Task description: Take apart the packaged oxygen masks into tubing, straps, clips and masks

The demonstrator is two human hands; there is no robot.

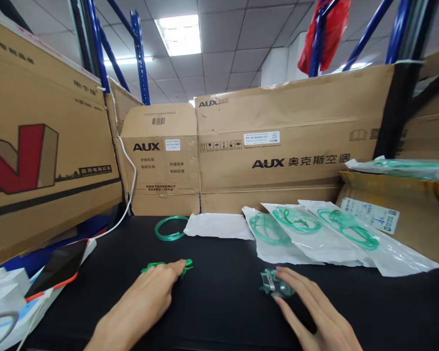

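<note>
My left hand lies on the black table, fingers closed on a small green strap or tube piece that sticks out at the fingertips. My right hand rests with fingers stretched over a green translucent mask with a metal clip, touching its right side. A coil of green tubing lies farther back, beside an empty white bag.
Three sealed clear bags with green masks lie at the back right. A cardboard box holding more bags stands at right. AUX cartons wall off the back and left. A phone with a white cable lies at left.
</note>
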